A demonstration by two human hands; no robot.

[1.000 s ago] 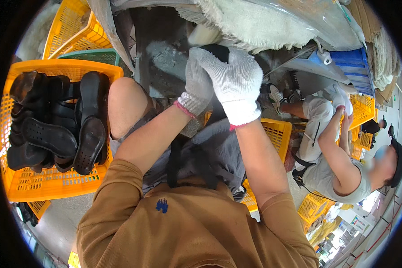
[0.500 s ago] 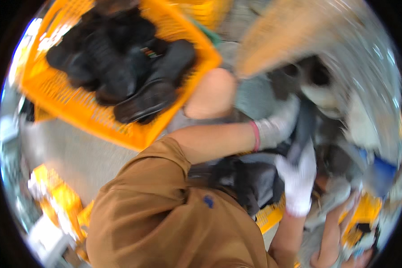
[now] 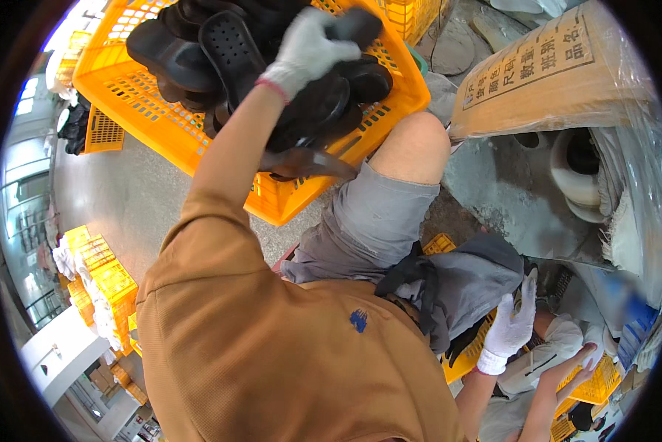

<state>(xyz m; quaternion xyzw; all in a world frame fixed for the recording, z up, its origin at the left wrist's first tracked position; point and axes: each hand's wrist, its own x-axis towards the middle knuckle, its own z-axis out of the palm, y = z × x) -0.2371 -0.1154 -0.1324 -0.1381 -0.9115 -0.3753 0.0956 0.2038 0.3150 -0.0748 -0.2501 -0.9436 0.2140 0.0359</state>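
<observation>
A yellow plastic crate (image 3: 150,151) at the upper left holds a heap of black moulded shoe soles (image 3: 231,51), one with small holes. Over this heap, my left hand (image 3: 305,51), in a white knitted glove, grips a blurred black shoe sole (image 3: 358,28) between thumb and fingers. My right hand (image 3: 509,328), also gloved in white, is at the right with its fingers apart and nothing in it. It is beside a dark grey cloth (image 3: 486,283) that lies by my lap.
A large cardboard box (image 3: 541,70) and clear plastic wrap stand at the upper right, over a grey surface with white rolls (image 3: 578,173). Another person's arm (image 3: 548,383) is at the lower right, near yellow crates. Stacked yellow crates (image 3: 103,276) stand at the left.
My left hand has moved from beside my right hand up and left to the crate, taking the dark piece with it. My right hand has let go and opened. The view has shifted.
</observation>
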